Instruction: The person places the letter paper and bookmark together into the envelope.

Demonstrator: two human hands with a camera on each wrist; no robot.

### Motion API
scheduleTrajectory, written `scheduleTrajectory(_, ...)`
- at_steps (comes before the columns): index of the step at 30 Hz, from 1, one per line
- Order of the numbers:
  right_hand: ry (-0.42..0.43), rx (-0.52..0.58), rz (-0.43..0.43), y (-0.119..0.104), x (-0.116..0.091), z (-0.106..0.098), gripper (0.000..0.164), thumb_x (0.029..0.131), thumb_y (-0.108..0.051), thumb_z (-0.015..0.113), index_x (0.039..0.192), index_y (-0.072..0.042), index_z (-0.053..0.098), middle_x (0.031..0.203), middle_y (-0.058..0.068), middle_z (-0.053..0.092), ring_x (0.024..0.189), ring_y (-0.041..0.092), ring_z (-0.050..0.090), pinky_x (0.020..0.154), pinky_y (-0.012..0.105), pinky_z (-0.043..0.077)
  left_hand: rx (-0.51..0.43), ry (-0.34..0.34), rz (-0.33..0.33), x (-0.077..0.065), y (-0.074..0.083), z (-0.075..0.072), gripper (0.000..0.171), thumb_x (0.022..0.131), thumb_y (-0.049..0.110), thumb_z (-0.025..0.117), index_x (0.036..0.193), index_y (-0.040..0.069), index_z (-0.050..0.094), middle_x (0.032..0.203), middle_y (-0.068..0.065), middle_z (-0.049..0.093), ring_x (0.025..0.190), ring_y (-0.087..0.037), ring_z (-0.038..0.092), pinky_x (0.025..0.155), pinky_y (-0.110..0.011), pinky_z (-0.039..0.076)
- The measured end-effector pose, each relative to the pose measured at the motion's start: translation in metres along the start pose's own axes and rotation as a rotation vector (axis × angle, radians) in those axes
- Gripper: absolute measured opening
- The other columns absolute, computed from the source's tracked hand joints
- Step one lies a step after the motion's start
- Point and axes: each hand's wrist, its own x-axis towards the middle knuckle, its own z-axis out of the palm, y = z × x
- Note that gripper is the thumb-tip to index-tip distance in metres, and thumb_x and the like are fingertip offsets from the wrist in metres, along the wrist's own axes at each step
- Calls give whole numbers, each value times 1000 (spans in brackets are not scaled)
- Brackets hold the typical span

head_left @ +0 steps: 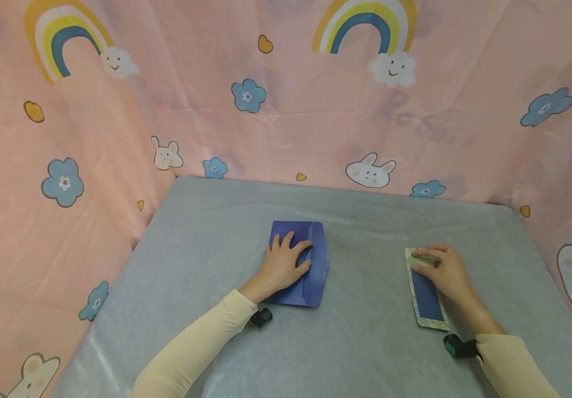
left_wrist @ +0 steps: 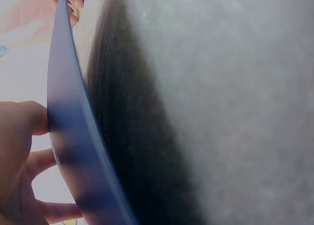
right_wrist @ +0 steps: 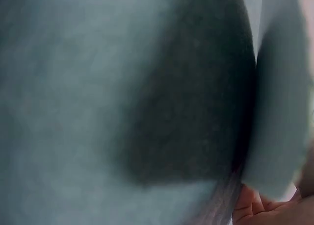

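On the grey-covered table lies a purple-blue envelope [head_left: 293, 293], its flap [head_left: 319, 265] folded out to the right. My left hand [head_left: 286, 265] rests on it with the fingers spread. From the left wrist view, the fingertips touch the envelope's face [left_wrist: 73, 112], and its near edge stands a little off the table. Over to the right, my right hand [head_left: 445, 271] holds a long card [head_left: 427, 301] with a dark blue middle and a pale yellow-green patterned border. Thumb and forefinger lie across the card's upper end; the other fingers are partly hidden.
Grey cloth [head_left: 360, 331] covers the table between the two hands. A pink printed curtain [head_left: 286, 132] hangs along the back and both sides. Small dark wrist cameras [head_left: 262, 318] sit under the sleeves, close to the table.
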Motion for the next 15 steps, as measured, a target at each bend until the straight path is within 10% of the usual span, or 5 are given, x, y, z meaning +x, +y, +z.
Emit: scheduleTrajectory(15,-90,43,90,-5,0,-3,36,88,-29,66,117,-7,66,130,26,56,120,45,48,91,57,41,-12,5,1,-1,0,1,48,92,44,53,138,35,45,150,-19,34,135,-56,26,101,-68,31)
